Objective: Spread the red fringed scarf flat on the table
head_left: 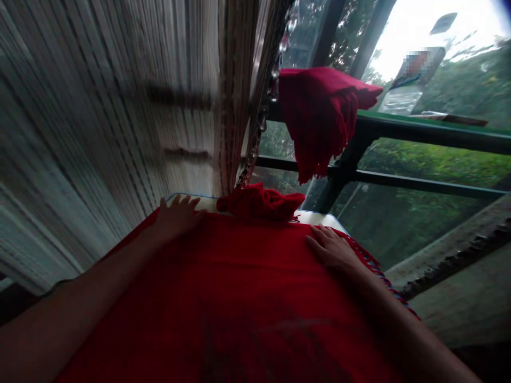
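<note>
A red fringed cloth (259,271) is spread over a white table (319,217) with a blue edge, covering most of its top. My left hand (179,213) lies flat on the cloth's far left corner, fingers spread and nothing held. At the far right corner, my right hand (329,244) rests open on the cloth, close to its fringed right side. Between the hands, just beyond the cloth's far edge, sits a crumpled red cloth (261,203) with a few loose threads.
A long string curtain (120,96) hangs along the left. At the window, another red fringed cloth (319,111) drapes over a dark green rail (431,132). A clear plastic bottle (403,100) stands on the rail. A pale panel with a ragged dark edge (459,255) is at the right.
</note>
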`<state>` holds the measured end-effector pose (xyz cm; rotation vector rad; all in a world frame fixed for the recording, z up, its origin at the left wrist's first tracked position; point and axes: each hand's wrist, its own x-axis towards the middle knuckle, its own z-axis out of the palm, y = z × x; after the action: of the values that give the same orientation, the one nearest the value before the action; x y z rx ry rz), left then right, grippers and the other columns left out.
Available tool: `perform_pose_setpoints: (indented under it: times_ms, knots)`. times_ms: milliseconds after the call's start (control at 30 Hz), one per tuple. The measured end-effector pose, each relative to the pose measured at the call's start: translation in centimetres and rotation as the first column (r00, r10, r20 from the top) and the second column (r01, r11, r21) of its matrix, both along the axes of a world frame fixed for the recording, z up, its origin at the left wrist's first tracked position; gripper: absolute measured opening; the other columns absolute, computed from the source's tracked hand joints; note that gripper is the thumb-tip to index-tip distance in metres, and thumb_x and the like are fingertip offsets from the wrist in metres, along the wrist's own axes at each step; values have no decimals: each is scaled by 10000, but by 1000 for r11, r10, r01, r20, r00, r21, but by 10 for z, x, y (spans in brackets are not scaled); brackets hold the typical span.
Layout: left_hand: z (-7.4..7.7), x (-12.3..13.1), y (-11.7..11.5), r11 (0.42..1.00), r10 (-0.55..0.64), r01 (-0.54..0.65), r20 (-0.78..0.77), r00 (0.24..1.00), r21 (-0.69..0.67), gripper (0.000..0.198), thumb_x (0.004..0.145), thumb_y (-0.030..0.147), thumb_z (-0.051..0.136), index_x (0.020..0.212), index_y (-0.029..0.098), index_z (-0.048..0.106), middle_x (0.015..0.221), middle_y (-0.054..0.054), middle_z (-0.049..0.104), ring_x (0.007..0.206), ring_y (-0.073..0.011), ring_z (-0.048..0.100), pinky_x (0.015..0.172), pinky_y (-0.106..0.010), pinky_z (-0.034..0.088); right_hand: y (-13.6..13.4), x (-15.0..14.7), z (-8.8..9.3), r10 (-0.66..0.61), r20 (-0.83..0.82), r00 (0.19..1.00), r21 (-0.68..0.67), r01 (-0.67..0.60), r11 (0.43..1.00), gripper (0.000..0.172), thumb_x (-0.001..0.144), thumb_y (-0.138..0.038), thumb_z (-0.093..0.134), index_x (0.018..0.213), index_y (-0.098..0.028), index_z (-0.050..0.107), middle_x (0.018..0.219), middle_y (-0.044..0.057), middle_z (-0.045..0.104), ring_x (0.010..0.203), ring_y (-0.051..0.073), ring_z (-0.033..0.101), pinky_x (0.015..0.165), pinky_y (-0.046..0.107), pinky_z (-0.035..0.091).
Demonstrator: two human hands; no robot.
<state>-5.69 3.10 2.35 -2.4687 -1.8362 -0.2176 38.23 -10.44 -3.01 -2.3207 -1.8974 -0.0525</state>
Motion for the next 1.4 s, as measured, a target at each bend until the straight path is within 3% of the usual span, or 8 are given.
perform_pose_setpoints:
  times_ms: [167, 367, 600, 767, 1033, 1167, 1300, 1400]
  knots:
    - [-14, 31, -23, 1000, -15, 14, 65, 998, 19, 689, 1063, 632, 202, 1540, 231, 497, 1660, -144, 412, 1505, -406, 385, 1179, -722, 258, -1, 1, 2, -10, -8, 1000, 5, 10, 1000, 711, 1058, -623, 170, 1586, -215, 417, 1695, 145, 356, 1585, 345, 267, 1238, 634, 306]
    - [-26, 11, -15, 989, -61, 64, 24, 998, -131, 762, 1038, 678, 193, 1671, 258, 262, 1752, -96, 151, 1608, -393, 123, 1228, -738, 89, 0, -8, 3, -17, -17, 1000, -8, 17, 1000, 740, 1043, -659, 199, 1589, -206, 410, 1695, 157, 351, 1581, 359, 272, 1231, 639, 319]
    - [-21, -5, -11, 994, -39, 40, 9, 999, -102, 767, 1032, 686, 197, 1672, 268, 257, 1757, -84, 120, 1612, -392, 79, 1235, -721, 98, 8, -11, 3, 6, -28, 1000, -18, -6, 1000, 766, 1030, -691, 189, 1590, -217, 413, 1711, 153, 313, 1585, 365, 259, 1247, 627, 306]
    - [-17, 3, -27, 971, -199, 203, 49, 979, -122, 721, 1036, 702, 202, 1655, 345, 293, 1751, -10, 159, 1620, -341, 90, 1265, -657, 87, 10, 1, 1, 41, -30, 999, -25, -41, 999, 798, 1018, -715, 182, 1609, -218, 382, 1720, 143, 291, 1589, 353, 250, 1257, 624, 300]
    - [-24, 6, -37, 957, -224, 228, 39, 974, -177, 771, 1012, 754, 227, 1672, 355, 215, 1752, -33, 111, 1617, -371, 56, 1251, -690, 35, 5, 4, -3, 24, -22, 999, -34, -25, 999, 846, 999, -754, 163, 1630, -221, 345, 1734, 120, 258, 1603, 342, 204, 1274, 615, 264]
    - [-16, 5, -29, 952, -243, 245, 34, 970, -182, 774, 1002, 769, 239, 1664, 367, 244, 1751, -37, 154, 1613, -369, 120, 1239, -713, 56, 5, 4, -2, 24, -18, 1000, -50, -25, 998, 871, 997, -756, 166, 1632, -186, 341, 1738, 142, 236, 1603, 349, 204, 1274, 613, 255]
    - [-7, 9, -11, 953, -266, 268, 38, 963, -137, 730, 1007, 752, 249, 1595, 357, 426, 1687, -56, 380, 1554, -368, 317, 1227, -686, 183, 6, 1, 1, 13, -22, 1000, -74, -14, 997, 848, 1007, -731, 176, 1634, -183, 335, 1741, 139, 225, 1603, 352, 200, 1273, 623, 247]
    - [-13, 13, -5, 964, -231, 234, 42, 972, -126, 733, 1023, 717, 231, 1625, 323, 372, 1715, -59, 314, 1578, -383, 254, 1227, -709, 149, 6, 1, 1, 10, -21, 1000, -70, -11, 997, 840, 1006, -734, 180, 1633, -198, 339, 1743, 129, 225, 1607, 351, 184, 1271, 632, 244]
